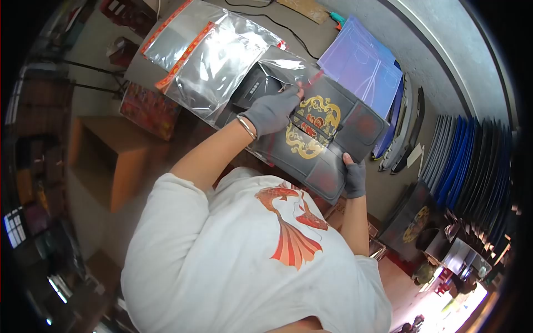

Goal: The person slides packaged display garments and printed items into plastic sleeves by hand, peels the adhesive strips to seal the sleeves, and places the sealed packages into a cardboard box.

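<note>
A black flat folding case (pixel 340 141), printed with a gold dragon ring around a red emblem, lies tilted between my hands. My left hand (pixel 275 111), in a grey fingerless glove, is closed on its upper left side, fingertips at the edge beside clear plastic. My right hand (pixel 355 176), gloved the same way, grips its lower right edge with the thumb on top. Clear plastic bags (pixel 214 69) with red-orange strips lie left of the case. A dark piece with small silver marks (pixel 256 87) shows by my left hand, partly under plastic.
A stack of blue-purple sheets (pixel 363 64) lies beyond the case, with a teal-handled tool (pixel 337 20) near it. Rows of blue, grey and black panels (pixel 452 161) stand at the right. An open cardboard box (pixel 114 158) is at the left.
</note>
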Motion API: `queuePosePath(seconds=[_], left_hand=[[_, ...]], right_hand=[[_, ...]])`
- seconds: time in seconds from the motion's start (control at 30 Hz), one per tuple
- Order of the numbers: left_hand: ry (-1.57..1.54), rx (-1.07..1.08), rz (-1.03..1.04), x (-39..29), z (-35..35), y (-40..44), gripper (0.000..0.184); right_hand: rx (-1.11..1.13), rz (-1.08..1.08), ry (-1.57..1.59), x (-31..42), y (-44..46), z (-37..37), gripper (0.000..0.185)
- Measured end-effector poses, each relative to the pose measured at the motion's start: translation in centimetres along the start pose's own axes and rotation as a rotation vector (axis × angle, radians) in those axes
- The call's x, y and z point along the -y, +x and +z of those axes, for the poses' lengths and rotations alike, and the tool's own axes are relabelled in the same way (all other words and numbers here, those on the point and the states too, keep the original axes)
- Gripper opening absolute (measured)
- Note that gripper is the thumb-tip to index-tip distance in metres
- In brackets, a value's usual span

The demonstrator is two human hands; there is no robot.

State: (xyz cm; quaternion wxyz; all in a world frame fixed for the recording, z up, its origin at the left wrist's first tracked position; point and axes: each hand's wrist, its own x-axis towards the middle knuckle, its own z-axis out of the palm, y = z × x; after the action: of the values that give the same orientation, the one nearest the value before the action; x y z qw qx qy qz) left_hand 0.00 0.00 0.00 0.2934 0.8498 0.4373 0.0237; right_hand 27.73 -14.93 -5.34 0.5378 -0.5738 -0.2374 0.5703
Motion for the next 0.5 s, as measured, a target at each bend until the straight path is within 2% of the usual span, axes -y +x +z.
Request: queuePosePath(seconds=[0.07,0.1,0.17,0.2,0.3,0.33,0.43,0.47,0.5], left_hand=[[-0.045,-0.045,0.159,-1.7,0.8,0.7,0.068],[0.017,-0.138,0.207,0.3,-0.9,3.7,0.068],[-0.090,-0.128,0.267,0.3,2.1,0.4,0.066],[-0.047,0.055,0.174,-0.7,0.2,0.0,0.066],[-0.082,0.069,0.134,-1.0,0.0,0.3,0.066],[-0.132,-0.046,0.237,-0.4,0.8,0.3,0.065],[-0.110,-0.148,0.323,-0.3,1.2,0.0,0.064],[-0.092,-0.064,0.214,-0.4,1.1,0.2,0.062],[-0.084,-0.080,0.209,-0.6,0.5,0.0,0.062]], right_hand=[[-0.011,-0.063,-0.044,1.8,-0.3,-1.0,0.038],[0.021,-0.180,-0.036,2.4,4.3,0.4,0.038],[-0.027,0.043,-0.116,-0.1,0.5,0.4,0.038],[0.006,0.032,-0.068,-0.4,0.2,1.8,0.040],[-0.008,-0.003,0.008,-0.4,0.4,3.2,0.043],[0.002,-0.009,0.003,-0.7,0.5,3.5,0.043],[-0.011,-0.071,0.008,-1.8,1.1,5.8,0.043],[-0.015,-0.075,0.024,-1.7,1.3,6.7,0.042],[-0.018,-0.080,0.035,-1.3,1.5,7.3,0.042]])
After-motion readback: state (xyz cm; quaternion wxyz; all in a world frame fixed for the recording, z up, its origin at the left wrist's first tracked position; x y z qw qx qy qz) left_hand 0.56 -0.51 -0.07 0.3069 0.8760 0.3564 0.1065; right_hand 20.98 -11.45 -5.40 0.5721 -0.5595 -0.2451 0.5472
